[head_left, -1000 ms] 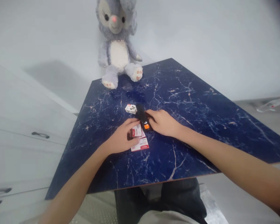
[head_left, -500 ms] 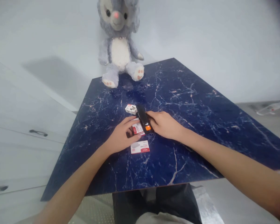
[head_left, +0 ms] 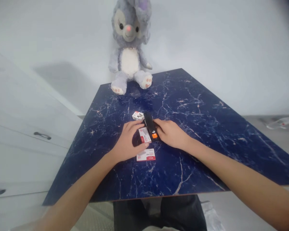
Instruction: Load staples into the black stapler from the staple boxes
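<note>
A black stapler (head_left: 148, 124) with an orange patch lies on the table between my hands. My right hand (head_left: 170, 132) is closed on its right side, fingers curled and partly hidden. Just left of the stapler is a red-and-white staple box (head_left: 144, 135). My left hand (head_left: 128, 141) spans this box, fingertips at its far edge and thumb at its near edge. A second flat red-and-white box (head_left: 146, 155) lies nearer to me, below the left thumb. Beyond the left fingers, a small white box (head_left: 137, 115) with a staple picture stands near the stapler's far end.
A grey plush toy (head_left: 130, 57) sits at the far edge of the dark blue marbled table (head_left: 197, 128), against the wall. White drawers (head_left: 21, 144) with dark handles stand on the left. Clear plastic (head_left: 283, 123) lies beyond the table on the right.
My view has tilted up slightly, so the toy and table sit lower in the picture. Both hands stay at the stapler and staple box, with little visible movement.
</note>
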Action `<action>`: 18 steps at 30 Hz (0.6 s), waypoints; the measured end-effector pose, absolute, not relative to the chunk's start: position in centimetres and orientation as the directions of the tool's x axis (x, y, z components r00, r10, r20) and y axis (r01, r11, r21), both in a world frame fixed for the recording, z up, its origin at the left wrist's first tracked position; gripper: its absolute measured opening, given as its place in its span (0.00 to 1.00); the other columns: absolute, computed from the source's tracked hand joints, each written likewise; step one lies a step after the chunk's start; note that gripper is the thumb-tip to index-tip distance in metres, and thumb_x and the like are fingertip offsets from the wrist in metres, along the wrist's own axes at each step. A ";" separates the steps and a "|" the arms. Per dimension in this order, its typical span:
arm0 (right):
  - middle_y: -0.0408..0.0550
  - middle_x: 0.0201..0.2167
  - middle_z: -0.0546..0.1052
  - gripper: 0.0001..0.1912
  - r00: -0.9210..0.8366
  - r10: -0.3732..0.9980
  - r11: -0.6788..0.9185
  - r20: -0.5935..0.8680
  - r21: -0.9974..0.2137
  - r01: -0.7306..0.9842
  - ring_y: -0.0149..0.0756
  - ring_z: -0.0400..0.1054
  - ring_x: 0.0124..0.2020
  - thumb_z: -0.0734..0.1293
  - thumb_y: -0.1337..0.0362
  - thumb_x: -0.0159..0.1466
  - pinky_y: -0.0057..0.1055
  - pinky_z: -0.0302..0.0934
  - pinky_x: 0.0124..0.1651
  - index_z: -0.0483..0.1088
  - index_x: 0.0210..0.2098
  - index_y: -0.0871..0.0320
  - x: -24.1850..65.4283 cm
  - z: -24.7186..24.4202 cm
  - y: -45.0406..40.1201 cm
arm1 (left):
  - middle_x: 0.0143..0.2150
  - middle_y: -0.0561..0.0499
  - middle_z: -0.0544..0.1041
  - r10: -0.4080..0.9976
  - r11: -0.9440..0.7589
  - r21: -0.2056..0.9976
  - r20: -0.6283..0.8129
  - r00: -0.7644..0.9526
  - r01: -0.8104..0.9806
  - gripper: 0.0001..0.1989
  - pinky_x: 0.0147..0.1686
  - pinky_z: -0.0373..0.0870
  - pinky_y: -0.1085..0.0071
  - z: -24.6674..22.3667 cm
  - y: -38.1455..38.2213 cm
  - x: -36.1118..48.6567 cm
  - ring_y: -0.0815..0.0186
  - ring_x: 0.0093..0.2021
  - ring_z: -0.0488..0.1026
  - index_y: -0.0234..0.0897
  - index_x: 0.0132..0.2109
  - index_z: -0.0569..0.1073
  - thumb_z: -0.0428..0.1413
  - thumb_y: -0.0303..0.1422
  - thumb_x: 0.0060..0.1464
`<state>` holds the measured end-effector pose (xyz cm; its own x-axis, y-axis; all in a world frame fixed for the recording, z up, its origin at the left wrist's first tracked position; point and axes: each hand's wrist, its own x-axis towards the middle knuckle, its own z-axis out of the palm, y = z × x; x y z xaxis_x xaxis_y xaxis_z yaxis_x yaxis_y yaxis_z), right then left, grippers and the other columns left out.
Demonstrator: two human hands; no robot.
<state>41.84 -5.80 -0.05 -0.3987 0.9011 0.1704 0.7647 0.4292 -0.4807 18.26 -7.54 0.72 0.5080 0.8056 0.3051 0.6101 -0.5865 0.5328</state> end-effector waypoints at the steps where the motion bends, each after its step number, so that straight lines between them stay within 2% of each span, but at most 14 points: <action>1: 0.50 0.37 0.80 0.18 -0.401 0.900 0.433 0.173 -0.474 0.767 0.39 0.75 0.35 0.56 0.71 0.68 0.29 0.61 0.39 0.69 0.53 0.57 41.9 -0.1 -5.8 | 0.61 0.44 0.70 0.759 -0.647 0.497 0.341 0.555 0.579 0.21 0.61 0.62 0.50 1.0 -7.7 17.8 0.51 0.62 0.65 0.43 0.53 0.72 0.63 0.36 0.52; 3: 0.50 0.37 0.80 0.18 -0.404 0.898 0.437 0.175 -0.463 0.772 0.39 0.75 0.35 0.56 0.71 0.69 0.28 0.61 0.39 0.69 0.53 0.58 41.9 -0.2 -5.8 | 0.51 0.46 0.77 0.647 -0.750 0.443 0.332 0.687 0.492 0.09 0.56 0.68 0.54 1.4 -8.1 17.2 0.56 0.52 0.73 0.42 0.42 0.75 0.61 0.35 0.53; 5: 0.50 0.37 0.80 0.17 -0.411 0.894 0.445 0.178 -0.460 0.768 0.38 0.74 0.35 0.55 0.71 0.69 0.28 0.61 0.40 0.69 0.53 0.58 42.0 -0.2 -5.8 | 0.47 0.47 0.79 0.541 -0.814 0.398 0.250 0.803 0.424 0.06 0.53 0.71 0.56 1.5 -8.8 17.1 0.58 0.46 0.76 0.42 0.40 0.76 0.59 0.35 0.54; 8: 0.50 0.38 0.80 0.18 -0.425 0.887 0.458 0.181 -0.468 0.756 0.38 0.74 0.36 0.55 0.71 0.69 0.28 0.61 0.40 0.68 0.54 0.58 42.0 -0.1 -5.7 | 0.54 0.45 0.76 0.465 -0.855 0.343 0.174 0.868 0.389 0.11 0.49 0.74 0.59 1.2 -10.1 17.9 0.59 0.45 0.77 0.42 0.44 0.77 0.56 0.31 0.53; 12: 0.51 0.39 0.80 0.18 -0.431 0.883 0.465 0.185 -0.471 0.750 0.38 0.75 0.37 0.55 0.72 0.68 0.28 0.61 0.41 0.68 0.54 0.58 42.1 -0.1 -5.6 | 0.55 0.48 0.76 0.443 -0.840 0.445 0.233 0.866 0.311 0.13 0.43 0.77 0.65 0.9 -11.1 19.0 0.63 0.43 0.78 0.43 0.45 0.76 0.54 0.29 0.53; 14: 0.51 0.39 0.80 0.18 -0.440 0.878 0.474 0.188 -0.469 0.745 0.38 0.74 0.36 0.55 0.71 0.69 0.29 0.61 0.40 0.68 0.54 0.58 42.2 -0.2 -5.6 | 0.53 0.48 0.77 0.554 -0.798 0.484 0.354 0.754 0.359 0.11 0.45 0.77 0.63 1.1 -10.8 19.0 0.61 0.46 0.77 0.44 0.44 0.76 0.55 0.30 0.53; 16: 0.50 0.38 0.79 0.17 -0.441 0.878 0.475 0.187 -0.469 0.745 0.38 0.74 0.36 0.55 0.71 0.69 0.28 0.61 0.40 0.68 0.53 0.58 42.2 -0.3 -5.6 | 0.52 0.47 0.77 0.724 -0.690 0.506 0.464 0.511 0.518 0.08 0.48 0.76 0.59 1.4 -10.1 19.0 0.59 0.48 0.76 0.43 0.42 0.75 0.56 0.31 0.54; 18: 0.50 0.37 0.79 0.17 -0.434 0.882 0.466 0.183 -0.470 0.750 0.38 0.74 0.36 0.56 0.70 0.69 0.29 0.61 0.40 0.69 0.53 0.58 42.2 -0.3 -5.6 | 0.55 0.47 0.75 0.828 -0.542 0.536 0.471 0.303 0.648 0.07 0.47 0.75 0.58 1.6 -9.3 18.9 0.59 0.47 0.76 0.42 0.42 0.75 0.58 0.33 0.55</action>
